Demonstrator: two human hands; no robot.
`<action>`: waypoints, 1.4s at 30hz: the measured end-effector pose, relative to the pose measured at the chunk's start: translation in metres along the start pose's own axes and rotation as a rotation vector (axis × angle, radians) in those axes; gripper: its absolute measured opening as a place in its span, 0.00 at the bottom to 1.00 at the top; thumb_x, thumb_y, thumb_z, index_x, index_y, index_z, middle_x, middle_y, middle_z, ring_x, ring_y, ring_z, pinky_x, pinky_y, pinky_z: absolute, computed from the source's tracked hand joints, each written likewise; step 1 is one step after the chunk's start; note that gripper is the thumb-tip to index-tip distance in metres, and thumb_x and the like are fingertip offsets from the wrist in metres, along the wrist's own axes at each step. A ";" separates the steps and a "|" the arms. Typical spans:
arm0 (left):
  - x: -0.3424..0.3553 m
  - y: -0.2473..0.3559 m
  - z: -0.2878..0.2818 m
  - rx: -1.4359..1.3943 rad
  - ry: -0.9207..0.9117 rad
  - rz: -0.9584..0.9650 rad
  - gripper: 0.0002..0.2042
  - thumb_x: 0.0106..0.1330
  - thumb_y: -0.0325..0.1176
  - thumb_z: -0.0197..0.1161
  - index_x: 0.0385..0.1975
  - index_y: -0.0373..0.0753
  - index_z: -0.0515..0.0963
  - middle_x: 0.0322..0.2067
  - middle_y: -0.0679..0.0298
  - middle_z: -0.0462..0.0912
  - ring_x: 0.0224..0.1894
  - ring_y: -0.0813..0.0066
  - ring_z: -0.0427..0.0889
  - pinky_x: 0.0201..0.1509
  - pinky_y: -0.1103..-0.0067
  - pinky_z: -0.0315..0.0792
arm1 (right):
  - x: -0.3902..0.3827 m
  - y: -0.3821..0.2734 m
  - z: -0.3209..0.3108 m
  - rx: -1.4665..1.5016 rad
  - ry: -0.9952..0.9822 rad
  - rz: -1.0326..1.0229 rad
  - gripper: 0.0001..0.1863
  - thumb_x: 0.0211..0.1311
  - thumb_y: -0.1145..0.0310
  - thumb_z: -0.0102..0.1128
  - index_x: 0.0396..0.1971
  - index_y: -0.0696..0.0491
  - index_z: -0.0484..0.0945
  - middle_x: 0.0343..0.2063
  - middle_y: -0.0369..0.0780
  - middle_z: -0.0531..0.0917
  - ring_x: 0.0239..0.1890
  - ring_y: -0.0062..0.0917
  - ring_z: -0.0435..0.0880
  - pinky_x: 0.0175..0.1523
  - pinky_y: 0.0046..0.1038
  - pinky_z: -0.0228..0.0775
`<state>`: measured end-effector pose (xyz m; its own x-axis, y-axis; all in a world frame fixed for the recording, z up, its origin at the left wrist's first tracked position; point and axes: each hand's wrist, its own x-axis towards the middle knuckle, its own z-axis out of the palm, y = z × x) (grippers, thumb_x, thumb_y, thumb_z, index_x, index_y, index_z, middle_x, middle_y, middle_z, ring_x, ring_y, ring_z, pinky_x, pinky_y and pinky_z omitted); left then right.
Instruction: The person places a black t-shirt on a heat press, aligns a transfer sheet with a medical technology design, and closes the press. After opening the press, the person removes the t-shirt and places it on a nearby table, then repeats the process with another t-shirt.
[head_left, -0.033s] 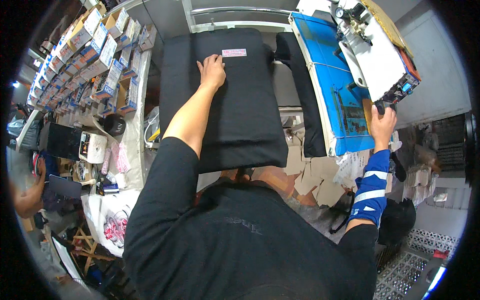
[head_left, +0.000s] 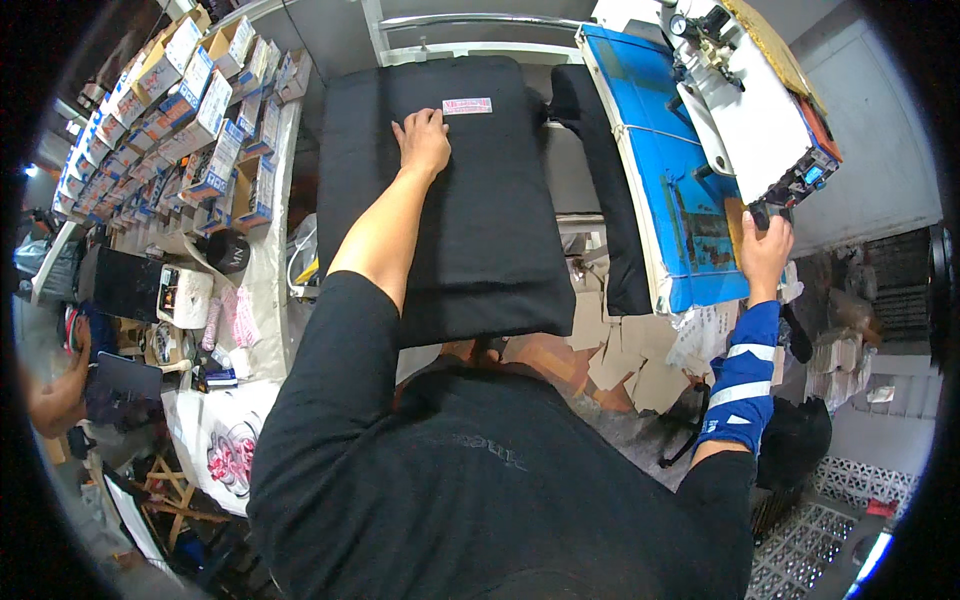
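My left hand (head_left: 425, 145) rests palm down on a black cloth-covered pad (head_left: 480, 220), its fingers slightly curled and apart. Just right of the fingertips, a small white label (head_left: 467, 106) with pink and red print lies on the black cloth. At the right, my right hand (head_left: 766, 255) is closed around a small black handle (head_left: 762, 215) at the front end of a white machine (head_left: 755, 120). A blue covered board (head_left: 665, 190), crossed by string, extends under and beside that machine. Part of the handle is hidden by my fingers.
Between pad and blue board stands a narrow black padded strip (head_left: 612, 200). Stacked open cardboard boxes (head_left: 205, 120) fill the left table, near a black cap (head_left: 228, 250). Cardboard sheets (head_left: 630, 370) lie low in front. Another person's arm (head_left: 55, 395) shows at the far left.
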<state>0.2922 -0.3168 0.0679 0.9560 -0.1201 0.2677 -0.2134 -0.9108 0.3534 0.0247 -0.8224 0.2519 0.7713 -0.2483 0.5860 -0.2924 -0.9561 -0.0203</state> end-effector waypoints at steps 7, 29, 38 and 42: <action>0.008 0.006 0.005 0.037 0.105 -0.033 0.17 0.75 0.40 0.54 0.59 0.45 0.78 0.60 0.64 0.74 0.67 0.59 0.66 0.77 0.49 0.49 | 0.001 -0.004 0.009 -0.028 0.056 -0.007 0.26 0.63 0.53 0.68 0.45 0.61 0.73 0.49 0.55 0.76 0.58 0.54 0.70 0.66 0.51 0.59; 0.009 0.009 0.000 0.062 0.085 -0.040 0.17 0.75 0.39 0.53 0.58 0.46 0.80 0.59 0.64 0.76 0.66 0.60 0.68 0.77 0.47 0.50 | -0.002 -0.015 0.017 -0.033 0.093 0.046 0.27 0.60 0.57 0.71 0.47 0.62 0.70 0.55 0.58 0.73 0.64 0.55 0.66 0.70 0.54 0.55; 0.008 -0.003 0.003 -0.156 0.302 -0.012 0.17 0.73 0.39 0.55 0.58 0.42 0.80 0.57 0.60 0.79 0.65 0.57 0.72 0.76 0.46 0.52 | 0.008 -0.017 0.007 0.041 0.068 0.059 0.20 0.60 0.56 0.70 0.37 0.59 0.78 0.42 0.50 0.81 0.52 0.51 0.75 0.63 0.49 0.62; -0.033 -0.028 -0.031 -0.257 0.379 0.100 0.14 0.65 0.33 0.62 0.49 0.40 0.83 0.52 0.59 0.82 0.59 0.56 0.78 0.70 0.45 0.60 | 0.012 -0.027 -0.006 0.026 0.029 0.060 0.23 0.60 0.51 0.69 0.35 0.59 0.80 0.40 0.50 0.82 0.49 0.51 0.76 0.57 0.48 0.67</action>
<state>0.2607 -0.2752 0.0774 0.7976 -0.0060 0.6032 -0.3891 -0.7692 0.5068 0.0383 -0.7984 0.2638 0.7359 -0.3006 0.6067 -0.3224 -0.9435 -0.0764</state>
